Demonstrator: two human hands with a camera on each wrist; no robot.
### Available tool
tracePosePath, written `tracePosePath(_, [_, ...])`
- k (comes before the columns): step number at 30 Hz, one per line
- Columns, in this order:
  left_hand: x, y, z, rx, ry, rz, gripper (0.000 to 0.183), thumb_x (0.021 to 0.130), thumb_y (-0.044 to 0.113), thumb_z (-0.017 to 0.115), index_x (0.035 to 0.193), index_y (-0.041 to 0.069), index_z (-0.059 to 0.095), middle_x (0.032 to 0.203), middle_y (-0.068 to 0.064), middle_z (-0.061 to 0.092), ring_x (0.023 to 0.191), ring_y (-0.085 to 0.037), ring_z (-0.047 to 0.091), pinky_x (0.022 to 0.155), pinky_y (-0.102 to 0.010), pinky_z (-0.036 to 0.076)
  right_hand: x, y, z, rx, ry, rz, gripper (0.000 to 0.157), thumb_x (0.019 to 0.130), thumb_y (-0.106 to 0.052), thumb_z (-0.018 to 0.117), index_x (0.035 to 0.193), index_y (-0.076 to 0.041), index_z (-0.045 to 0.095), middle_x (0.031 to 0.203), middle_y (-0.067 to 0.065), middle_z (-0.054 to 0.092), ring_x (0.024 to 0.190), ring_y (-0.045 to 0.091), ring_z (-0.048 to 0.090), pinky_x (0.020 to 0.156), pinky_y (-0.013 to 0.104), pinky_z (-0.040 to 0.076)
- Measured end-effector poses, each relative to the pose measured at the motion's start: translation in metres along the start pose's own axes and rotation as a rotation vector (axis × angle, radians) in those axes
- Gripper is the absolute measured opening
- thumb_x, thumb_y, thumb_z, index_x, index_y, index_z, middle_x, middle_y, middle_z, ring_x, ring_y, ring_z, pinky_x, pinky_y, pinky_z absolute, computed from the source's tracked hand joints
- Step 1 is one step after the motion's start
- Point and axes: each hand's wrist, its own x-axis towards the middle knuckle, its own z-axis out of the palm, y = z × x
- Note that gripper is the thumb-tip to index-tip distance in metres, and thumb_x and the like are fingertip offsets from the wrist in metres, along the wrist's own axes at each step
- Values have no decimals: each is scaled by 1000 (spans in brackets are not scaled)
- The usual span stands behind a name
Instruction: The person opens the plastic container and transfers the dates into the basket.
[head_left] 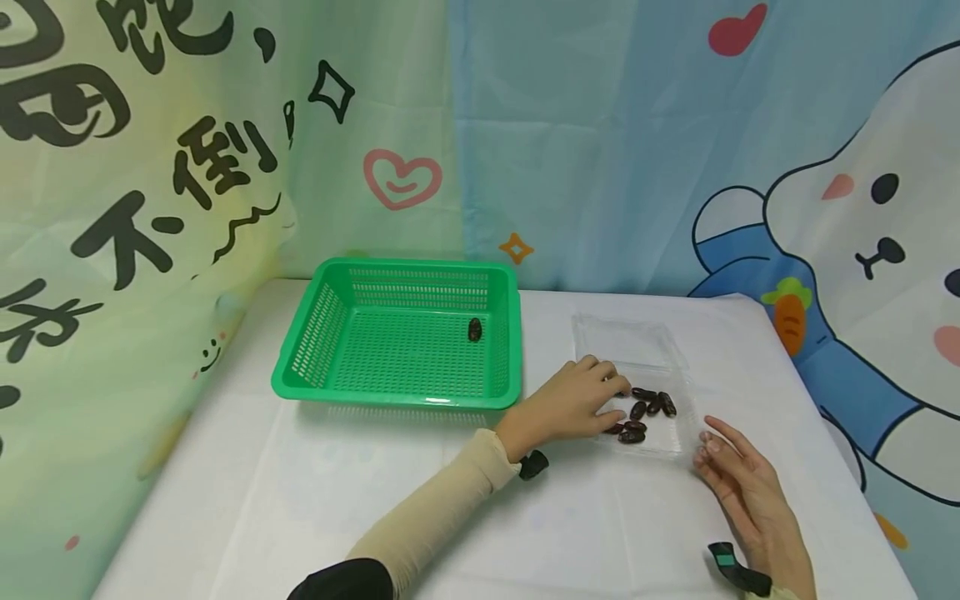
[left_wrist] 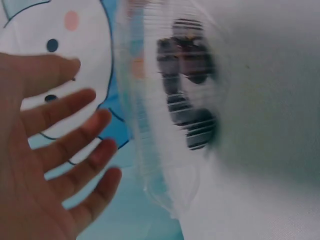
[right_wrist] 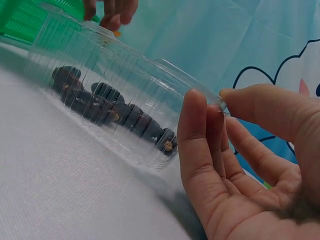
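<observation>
- Nearest to the head camera is your left sleeve (head_left: pixel 438 521), beige, with a black part at its lower end.
- Your left hand (head_left: pixel 572 400) is above the near left part of the clear container (head_left: pixel 662 431); in the left wrist view its fingers are spread apart and have hold of nothing.
- Your right hand (head_left: pixel 753 492) is at the right side of this container, and the right wrist view shows the thumb and fingertips pinching its edge.
- The dark fruits (head_left: pixel 638 410), wrinkled and oval, lie in a loose group inside the container; your left fingers cover some of them.
- The container's lid (head_left: pixel 626 342) is open and lies on the far side.
- The green basket (head_left: pixel 397 401) stands to the left on the white table (head_left: pixel 337 492); inside, near its right wall, lies a single fruit (head_left: pixel 475 330).
- Behind the table hangs a printed curtain (head_left: pixel 558 183).
</observation>
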Motion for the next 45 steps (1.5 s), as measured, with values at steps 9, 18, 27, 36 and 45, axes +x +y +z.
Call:
tracePosePath(9, [15, -3, 14, 92, -163, 111, 35, 102, 45, 65, 133, 30, 64, 129, 10, 64, 122, -11, 58, 104, -27, 49, -2, 0, 2, -23, 29, 12, 44, 105, 1, 57, 139, -25, 65, 112, -6, 72, 94, 8, 69, 88, 23, 61])
tracePosePath(18, [31, 6, 21, 198, -299, 72, 37, 98, 56, 66, 127, 34, 67, 122, 14, 66, 114, -8, 58, 99, -29, 47, -1, 0, 3, -14, 18, 14, 44, 106, 1, 56, 139, -26, 64, 112, -6, 71, 94, 8, 69, 88, 23, 61])
tracePosePath(27, [37, 14, 22, 239, -332, 2, 29, 96, 55, 68, 117, 34, 69, 113, 13, 68, 99, -7, 57, 84, -26, 45, 0, 2, 3, -28, 6, 6, 43, 106, 0, 55, 138, -27, 64, 112, -6, 71, 94, 8, 69, 87, 23, 61])
tracePosePath(36, [42, 14, 25, 222, -346, -9, 21, 93, 43, 76, 111, 34, 70, 109, 17, 72, 95, -7, 56, 81, -26, 41, -2, 1, 2, -4, 3, 6, 43, 105, 1, 56, 138, -25, 65, 112, -5, 72, 94, 8, 71, 87, 23, 61])
tracePosePath(45, [44, 13, 31, 143, -315, 9, 7, 97, 38, 71, 98, 32, 68, 94, 17, 70, 88, -6, 56, 78, -26, 37, -3, -1, 2, -18, 21, 11, 44, 105, 1, 57, 141, -24, 63, 112, -6, 71, 94, 8, 69, 87, 23, 61])
